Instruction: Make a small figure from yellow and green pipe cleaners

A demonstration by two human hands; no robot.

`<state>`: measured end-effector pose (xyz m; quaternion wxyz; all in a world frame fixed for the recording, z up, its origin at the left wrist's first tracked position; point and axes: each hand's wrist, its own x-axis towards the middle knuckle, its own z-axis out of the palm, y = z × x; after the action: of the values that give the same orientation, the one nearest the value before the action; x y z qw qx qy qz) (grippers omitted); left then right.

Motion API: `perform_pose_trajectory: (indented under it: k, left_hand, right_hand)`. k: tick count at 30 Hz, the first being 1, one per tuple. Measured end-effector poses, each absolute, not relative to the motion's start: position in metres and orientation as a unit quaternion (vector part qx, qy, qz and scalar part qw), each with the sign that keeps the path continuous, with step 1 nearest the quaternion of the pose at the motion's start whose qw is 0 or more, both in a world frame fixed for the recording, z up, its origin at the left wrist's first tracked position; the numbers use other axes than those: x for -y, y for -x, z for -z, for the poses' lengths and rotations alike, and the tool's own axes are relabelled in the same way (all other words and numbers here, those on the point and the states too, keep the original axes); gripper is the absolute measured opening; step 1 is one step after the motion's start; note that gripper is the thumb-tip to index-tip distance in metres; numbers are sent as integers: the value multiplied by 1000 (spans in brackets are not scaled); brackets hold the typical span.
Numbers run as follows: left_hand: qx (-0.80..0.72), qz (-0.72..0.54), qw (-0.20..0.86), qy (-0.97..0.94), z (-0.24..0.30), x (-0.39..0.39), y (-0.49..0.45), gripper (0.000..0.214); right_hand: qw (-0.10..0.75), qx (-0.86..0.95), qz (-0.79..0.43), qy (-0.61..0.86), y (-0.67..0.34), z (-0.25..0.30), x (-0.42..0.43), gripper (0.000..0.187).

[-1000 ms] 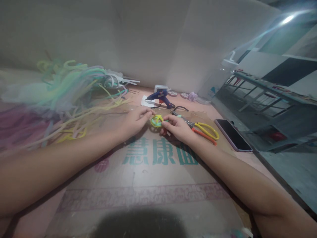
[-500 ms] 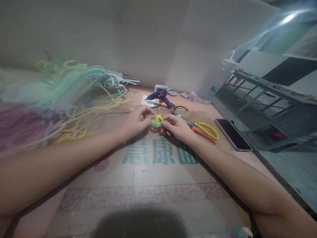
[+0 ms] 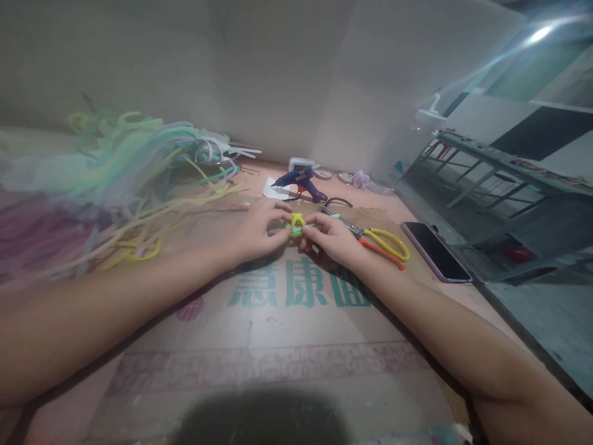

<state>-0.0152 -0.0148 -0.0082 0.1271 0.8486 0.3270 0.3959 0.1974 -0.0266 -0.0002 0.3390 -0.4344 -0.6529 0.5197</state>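
Observation:
Both my hands meet at the middle of a flattened cardboard sheet (image 3: pixel 259 346) with green printed characters. Between them is a small coil of yellow and green fuzzy wire (image 3: pixel 296 224). My left hand (image 3: pixel 259 230) pinches its left side with closed fingers. My right hand (image 3: pixel 330 236) grips its right side, fingers curled round a green end. The coil stands slightly upright, squeezed between the fingertips.
A heap of pastel fuzzy wires (image 3: pixel 115 167) lies at the left. Behind the hands are a blue glue gun (image 3: pixel 300 180) and a black cable. Yellow and orange scissors (image 3: pixel 380 241) and a dark phone (image 3: pixel 435 250) lie right. A wall rises at the back.
My left hand has closed in on the coil, which has gone from a flat ring to a narrower, upright loop. My right hand has hardly moved.

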Motion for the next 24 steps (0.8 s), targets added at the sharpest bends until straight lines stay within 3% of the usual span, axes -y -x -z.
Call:
perform_pose_trajectory:
  k: [14,24]
  left_hand:
    - [-322,-377,137,-858,4,18,13,13]
    - [-324,-382,166,-850,3,18,14,18]
  right_hand:
    - [340,658,-515,432,-196,-3,28,26]
    - [341,669,-506,425,-197,-2,27,25]
